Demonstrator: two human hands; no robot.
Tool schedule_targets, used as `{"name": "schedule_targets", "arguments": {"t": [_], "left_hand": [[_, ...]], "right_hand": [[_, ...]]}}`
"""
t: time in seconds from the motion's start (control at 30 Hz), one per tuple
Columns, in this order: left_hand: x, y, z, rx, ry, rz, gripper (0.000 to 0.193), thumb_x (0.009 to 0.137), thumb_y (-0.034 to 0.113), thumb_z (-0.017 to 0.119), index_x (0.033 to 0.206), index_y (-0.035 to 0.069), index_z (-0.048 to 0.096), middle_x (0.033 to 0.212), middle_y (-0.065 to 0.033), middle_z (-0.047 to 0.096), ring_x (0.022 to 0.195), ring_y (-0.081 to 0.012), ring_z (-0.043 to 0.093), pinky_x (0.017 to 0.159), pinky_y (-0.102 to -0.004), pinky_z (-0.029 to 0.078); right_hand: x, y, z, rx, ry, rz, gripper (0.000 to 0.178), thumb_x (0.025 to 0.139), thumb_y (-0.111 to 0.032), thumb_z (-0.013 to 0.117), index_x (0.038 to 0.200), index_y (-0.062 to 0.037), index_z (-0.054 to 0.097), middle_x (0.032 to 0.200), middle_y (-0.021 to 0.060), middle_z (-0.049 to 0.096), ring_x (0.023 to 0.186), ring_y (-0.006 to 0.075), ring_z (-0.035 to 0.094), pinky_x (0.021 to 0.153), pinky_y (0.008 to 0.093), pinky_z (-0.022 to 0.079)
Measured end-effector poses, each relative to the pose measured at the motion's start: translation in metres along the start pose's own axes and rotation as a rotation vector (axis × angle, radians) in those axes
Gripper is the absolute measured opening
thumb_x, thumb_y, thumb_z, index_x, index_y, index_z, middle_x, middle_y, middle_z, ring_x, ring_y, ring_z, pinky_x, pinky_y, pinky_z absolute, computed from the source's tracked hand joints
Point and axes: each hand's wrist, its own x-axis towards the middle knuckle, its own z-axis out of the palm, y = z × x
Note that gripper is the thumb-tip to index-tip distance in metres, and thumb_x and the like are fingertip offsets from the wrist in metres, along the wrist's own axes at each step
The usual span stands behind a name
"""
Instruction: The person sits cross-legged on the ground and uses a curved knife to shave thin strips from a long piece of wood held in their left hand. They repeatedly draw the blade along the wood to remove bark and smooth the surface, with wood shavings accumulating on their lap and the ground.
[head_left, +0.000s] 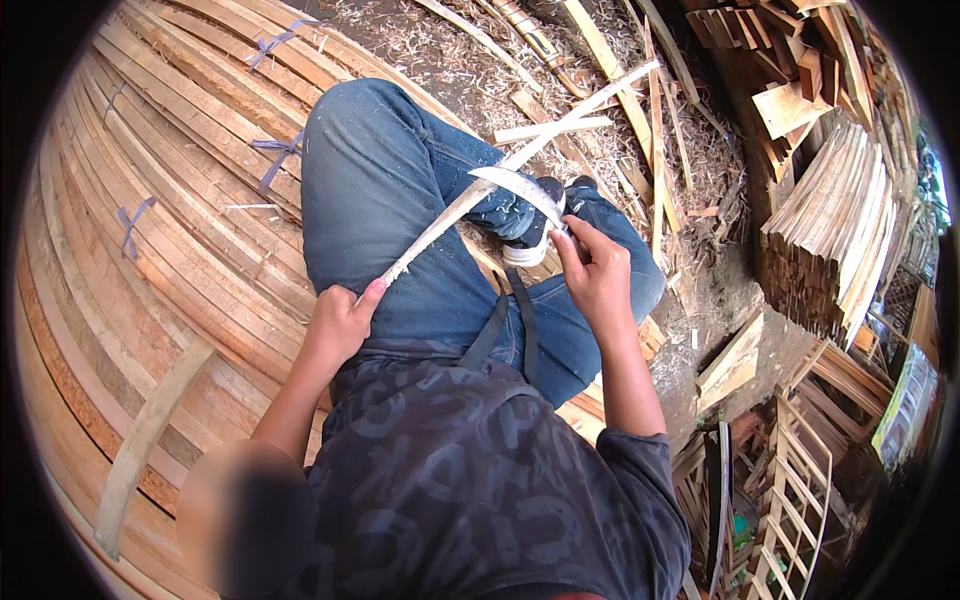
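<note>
Head view: wooden strip point(440, 226) slants away rightward from left grip point(338, 325).

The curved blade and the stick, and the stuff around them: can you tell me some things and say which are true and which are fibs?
1. The left hand holds the stick. True.
2. The right hand holds a spoon. False: the right hand holds the curved blade.
3. In this view, the blade crosses the stick. True.
4. The trousers are red. False: the trousers are blue.
5. The tied wood strips are on the person's right. False: the tied wood strips are on the left.
</note>
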Motion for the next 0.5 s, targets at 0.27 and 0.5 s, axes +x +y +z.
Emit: {"name": "schedule_targets", "arguments": {"t": [0.27,0.5], "left_hand": [[0.001,0.010,-0.010,-0.035,-0.075,-0.075,0.080,0.089,0.062,0.047,0.042,-0.003,0.050,0.039,-0.0126,0.048,0.041,-0.0229,0.055,0.051,-0.0355,0.046],[0.003,0.008,-0.009,-0.059,-0.073,-0.033,0.080,0.093,0.058,0.042,0.040,-0.001,0.047,0.037,-0.0099,0.045,0.039,-0.0193,0.051,0.047,-0.0338,0.043]], "right_hand": [[0.023,0.014,0.019,-0.223,0.019,-0.018,0.023,0.082,-0.024,0.071,0.097,-0.0066,0.069,0.066,0.0107,0.063,0.059,0.0251,0.064,0.055,0.0336,0.049],[0.042,0.028,0.010,-0.298,0.130,-0.046,0.024,0.083,-0.028,0.069,0.098,-0.0096,0.069,0.067,0.0107,0.063,0.058,0.0284,0.063,0.052,0.0386,0.047]]}}
